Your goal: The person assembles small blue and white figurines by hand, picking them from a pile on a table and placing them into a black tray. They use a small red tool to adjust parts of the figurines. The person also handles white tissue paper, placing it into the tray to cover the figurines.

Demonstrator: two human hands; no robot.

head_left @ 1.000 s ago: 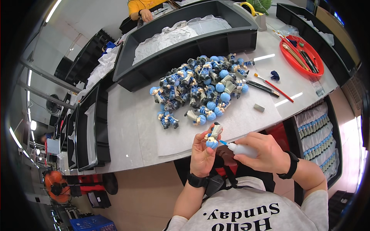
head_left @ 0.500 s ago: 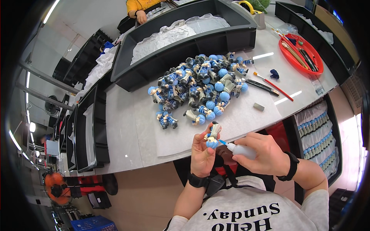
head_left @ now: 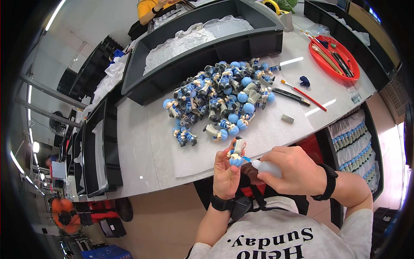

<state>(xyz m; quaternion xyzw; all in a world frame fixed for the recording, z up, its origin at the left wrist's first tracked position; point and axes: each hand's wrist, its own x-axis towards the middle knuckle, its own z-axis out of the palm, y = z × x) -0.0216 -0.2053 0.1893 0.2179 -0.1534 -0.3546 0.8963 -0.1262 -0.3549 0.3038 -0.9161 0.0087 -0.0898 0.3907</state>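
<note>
Between the fingers of my left hand [head_left: 226, 176] is a small figurine [head_left: 236, 152], its blue head low and its dark feet up. My right hand [head_left: 297, 170] is closed around a white squeeze bottle [head_left: 268, 168] with a thin blue nozzle. The nozzle's tip is at the figurine beside its head; whether it touches, I cannot tell. Just beyond my hands, a heap of similar figurines [head_left: 224, 93] with blue heads and striped blue clothes lies on a white sheet [head_left: 267, 136].
A grey block [head_left: 287, 118], a red-handled brush [head_left: 310, 99] and a black pen-like tool [head_left: 291, 96] lie right of the heap. Farther right is a red tray [head_left: 317, 64] of tools. A black bin [head_left: 202, 49] stands behind; a crate of figurines [head_left: 355, 144] is at right. Across the table sits a person in yellow [head_left: 148, 9].
My view has shifted slightly. My hands keep nearly the same pose, figurine and bottle still held. The hand of the person across the table has moved up.
</note>
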